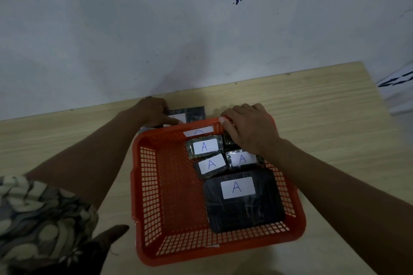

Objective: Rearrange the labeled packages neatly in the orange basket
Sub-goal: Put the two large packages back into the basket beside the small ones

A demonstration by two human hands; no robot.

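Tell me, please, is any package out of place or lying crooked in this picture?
Yes. One dark package lies on the table behind the orange basket, under the left hand, not inside. In the basket, one small package sits slightly askew.

A light wood-grain tabletop (312,105) runs up to a pale wall and carries an orange basket (147,185) of lattice plastic, which sits on it toward the near edge. Just beyond the basket's far rim, a dark wrapped package (194,113) with a white label lies flat on the tabletop, its near part hidden behind that rim. To the basket's right and far right the wood is bare, and the tabletop's right edge shows beyond it.
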